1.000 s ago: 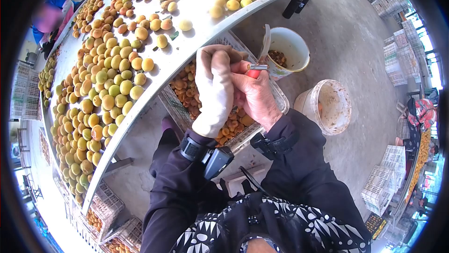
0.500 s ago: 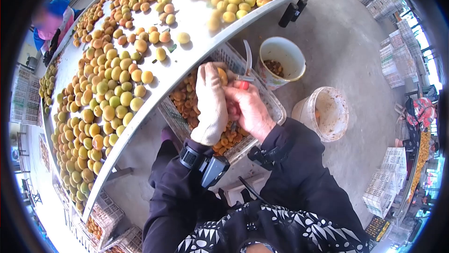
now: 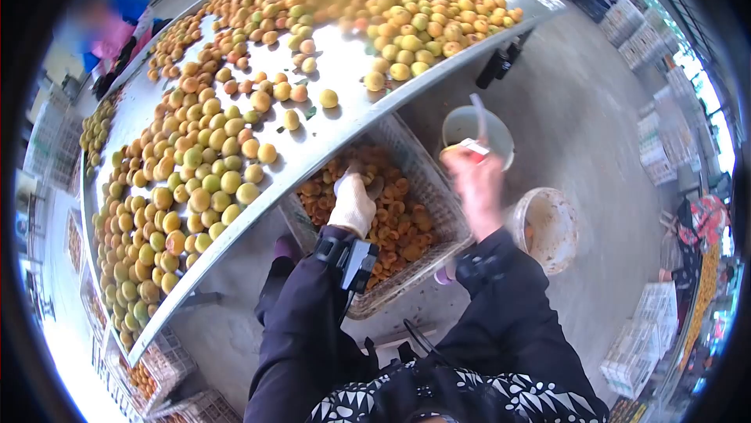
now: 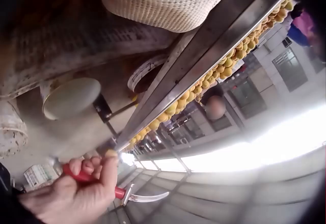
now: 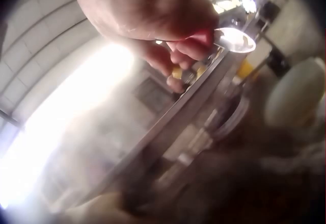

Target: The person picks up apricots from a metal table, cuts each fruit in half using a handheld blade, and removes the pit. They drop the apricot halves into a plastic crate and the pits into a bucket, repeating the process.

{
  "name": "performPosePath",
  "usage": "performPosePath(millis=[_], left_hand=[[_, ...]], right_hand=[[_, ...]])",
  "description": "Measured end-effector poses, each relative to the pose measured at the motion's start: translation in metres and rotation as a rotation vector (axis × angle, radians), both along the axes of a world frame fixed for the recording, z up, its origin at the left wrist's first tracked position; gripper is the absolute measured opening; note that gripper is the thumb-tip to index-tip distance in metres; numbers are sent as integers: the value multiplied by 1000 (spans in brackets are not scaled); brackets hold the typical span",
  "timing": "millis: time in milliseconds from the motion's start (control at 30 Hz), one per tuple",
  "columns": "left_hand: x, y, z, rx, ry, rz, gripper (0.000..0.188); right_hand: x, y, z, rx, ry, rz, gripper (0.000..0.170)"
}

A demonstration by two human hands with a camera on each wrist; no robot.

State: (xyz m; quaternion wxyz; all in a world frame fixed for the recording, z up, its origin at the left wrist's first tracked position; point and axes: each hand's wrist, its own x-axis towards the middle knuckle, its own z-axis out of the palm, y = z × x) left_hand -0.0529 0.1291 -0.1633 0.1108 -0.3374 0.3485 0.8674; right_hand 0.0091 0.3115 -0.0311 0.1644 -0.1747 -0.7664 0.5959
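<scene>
We see strong light whitening the table (image 3: 341, 49) in the head view, whose distorted edges curve into black. Motion blur smears the right hand (image 3: 479, 190). Both wrist views give us blown-out glare against dark corners, the right one hazier and softer.

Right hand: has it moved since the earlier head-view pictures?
Yes, toward the picture's right. The right hand was over the crate, against the left hand; now it is apart, by the crate's right-hand rim.
</scene>
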Motion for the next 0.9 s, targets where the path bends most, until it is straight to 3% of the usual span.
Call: performPosePath(millis=[33,100,133,167,233,267,300,333,433,500,600,700,900], left_hand=[[-1,-5,9,-7,1,27,20],[4,-8,33,-125,-11,119,26],[5,-17,-1,-453,250,-69,26],[13,-22,3,-455,246,-51,26],[27,-30,19,-934,658,-472,25],[3,-34,-58,-562,744,-456,27],[19,-17,36,43,68,-239,27],[25,-13,54,55,92,-292,26],[42,-19,90,86,255,-455,26],[43,-25,95,65,267,-442,23],[47,-34,105,-149,298,-362,21],[52,-45,110,-164,319,-326,22],[60,-64,122,-128,308,-289,24]], right_hand=[[-12,16,0,308,68,-52,15],[-29,41,-1,634,8,-209,26],[-36,59,-12,641,-77,-217,29],[-42,71,-22,648,-163,-224,32],[-42,65,-21,636,-126,-224,27],[-39,53,-12,367,-105,-171,24],[-37,42,-6,99,-84,-114,22],[-35,32,-6,-48,-24,-33,15],[-40,1,-7,-38,31,79,15],[-44,-22,4,-14,62,141,15],[-59,-60,28,145,90,340,16],[-99,-94,36,435,207,526,20],[-158,-173,64,822,115,735,28]])
